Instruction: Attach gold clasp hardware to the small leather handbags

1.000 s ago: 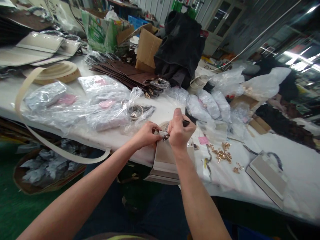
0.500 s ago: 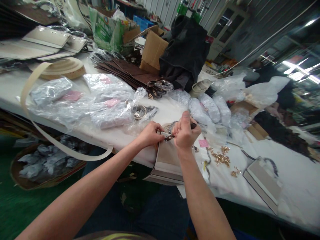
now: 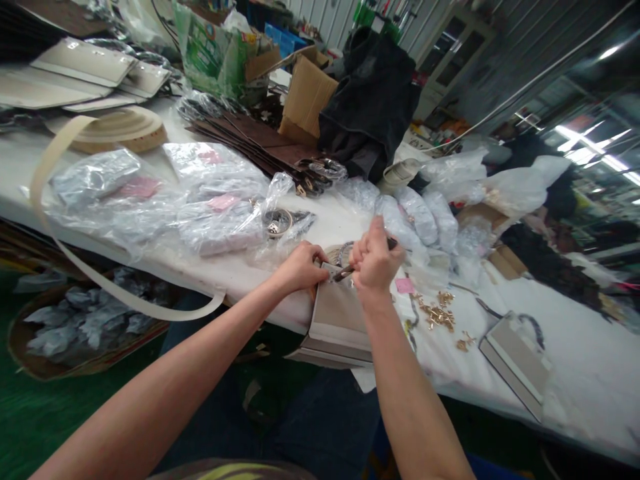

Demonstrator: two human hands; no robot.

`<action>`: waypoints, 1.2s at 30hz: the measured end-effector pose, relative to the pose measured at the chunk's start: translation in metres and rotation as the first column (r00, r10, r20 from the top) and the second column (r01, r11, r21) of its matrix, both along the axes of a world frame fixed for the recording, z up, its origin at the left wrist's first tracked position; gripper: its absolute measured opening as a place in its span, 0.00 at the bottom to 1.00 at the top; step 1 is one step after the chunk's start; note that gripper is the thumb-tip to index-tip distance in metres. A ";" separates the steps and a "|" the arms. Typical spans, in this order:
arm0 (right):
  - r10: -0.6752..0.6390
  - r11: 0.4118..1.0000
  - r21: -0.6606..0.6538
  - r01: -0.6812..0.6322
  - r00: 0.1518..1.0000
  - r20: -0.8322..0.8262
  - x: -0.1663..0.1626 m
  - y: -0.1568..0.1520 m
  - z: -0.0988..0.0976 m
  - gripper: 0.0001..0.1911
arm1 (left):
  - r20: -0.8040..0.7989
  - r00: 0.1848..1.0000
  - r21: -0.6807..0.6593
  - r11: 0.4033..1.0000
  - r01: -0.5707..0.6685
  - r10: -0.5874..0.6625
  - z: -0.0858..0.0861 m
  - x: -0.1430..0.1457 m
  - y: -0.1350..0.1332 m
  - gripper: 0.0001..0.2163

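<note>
A beige box-shaped bag [image 3: 336, 312] lies at the table's front edge, between my forearms. My left hand [image 3: 303, 268] is closed at its upper left corner, with thumb and fingers pinching the edge. In my right hand [image 3: 376, 261] is a dark-handled hand tool [image 3: 343, 273], gripped in a fist with the thumb on top. Its slim metal end points left and meets the bag's upper edge beside my left fingertips. Whether it is pliers or a screwdriver is too small to tell. A dark chain-like handle [image 3: 344, 253] shows behind the bag.
Small gold metal fittings [image 3: 439, 315] lie to the right near a pink slip [image 3: 405, 286]. Another beige bag [image 3: 517, 360] rests farther right. Plastic-wrapped packets [image 3: 220, 223] and a tape roll [image 3: 123, 130] occupy the left; its loose strip hangs over the table edge. Brown panels [image 3: 250, 147] lie behind.
The tool's tip stays at the bag's upper edge while my right fist has shifted slightly right and turned. My left hand keeps its place. The view has moved a little.
</note>
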State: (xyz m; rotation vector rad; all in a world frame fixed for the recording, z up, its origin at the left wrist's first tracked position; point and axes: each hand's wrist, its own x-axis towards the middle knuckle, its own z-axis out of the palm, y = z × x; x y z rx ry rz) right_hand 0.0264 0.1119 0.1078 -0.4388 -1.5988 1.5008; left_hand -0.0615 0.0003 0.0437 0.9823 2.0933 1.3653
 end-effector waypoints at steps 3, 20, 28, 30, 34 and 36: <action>0.051 0.994 -0.101 -0.052 0.999 -0.015 0.007 0.005 0.004 0.39 | -0.022 1.000 0.008 1.000 -0.014 0.015 0.000 0.002 0.000 0.10; 0.209 0.916 -0.399 -0.042 0.899 0.385 -0.056 0.039 -0.024 0.40 | -0.007 0.999 0.025 0.999 -0.047 0.048 0.000 0.007 -0.001 0.11; 0.032 0.997 -0.064 -0.033 0.999 -0.025 -0.012 0.015 0.001 0.38 | -0.002 1.000 0.028 0.999 -0.025 0.025 -0.001 0.003 -0.002 0.11; 0.023 0.999 -0.021 -0.024 0.999 -0.036 -0.006 0.006 0.001 0.38 | 0.008 0.999 0.037 0.999 -0.031 0.031 -0.003 0.002 -0.002 0.10; -0.003 1.000 0.015 0.004 0.999 -0.038 -0.006 -0.009 -0.008 0.37 | -0.013 0.999 0.052 0.998 -0.040 0.041 -0.006 0.003 -0.003 0.10; -0.025 0.998 0.051 0.027 0.998 -0.050 -0.007 -0.013 -0.011 0.37 | -0.030 0.999 0.067 0.998 -0.018 0.020 -0.006 0.003 -0.005 0.09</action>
